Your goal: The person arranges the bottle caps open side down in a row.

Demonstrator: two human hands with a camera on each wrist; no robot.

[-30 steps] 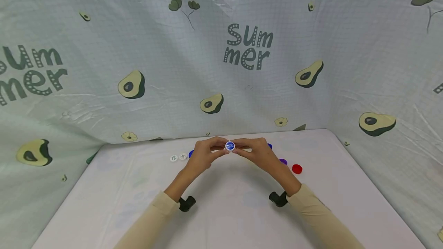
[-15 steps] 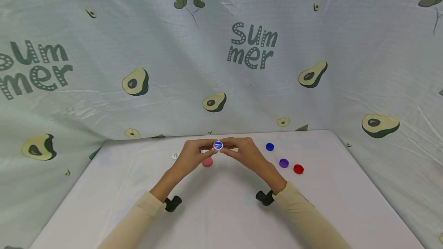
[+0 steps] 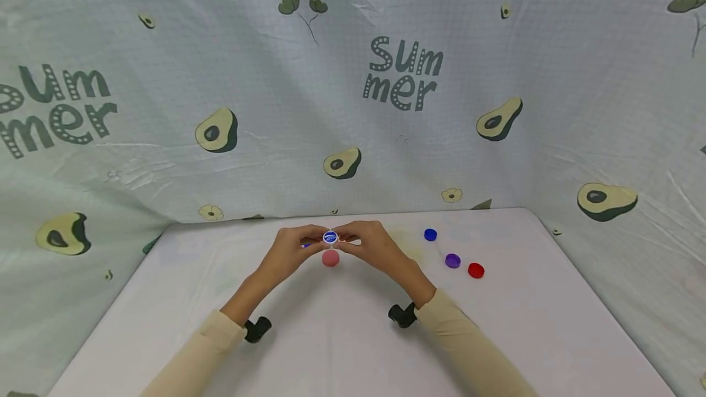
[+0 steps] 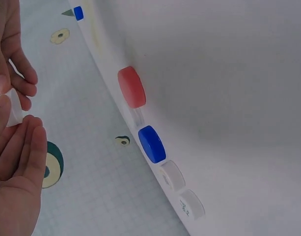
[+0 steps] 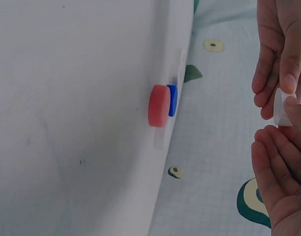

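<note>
A white bottle cap (image 3: 330, 237) with a blue printed top is held above the far part of the table, its top facing the head camera. My left hand (image 3: 287, 251) pinches it from one side and my right hand (image 3: 377, 249) from the other. Both wrist views show fingertips of the two hands meeting at the white cap (image 4: 13, 108). Just below it in the head view lies a pinkish-red cap (image 3: 330, 258) on the table. A blue cap (image 4: 152, 144), mostly behind my left hand in the head view, lies near two white caps (image 4: 173, 175).
To the right on the white table (image 3: 342, 348) lie a blue cap (image 3: 430, 234), a purple cap (image 3: 452, 260) and a red cap (image 3: 476, 270). A patterned cloth (image 3: 265, 170) hangs behind the table's far edge.
Both hands have moved left together, carrying the white cap. The pinkish-red cap and the right-hand blue cap have come into sight; the two white caps are now hidden in the head view.
</note>
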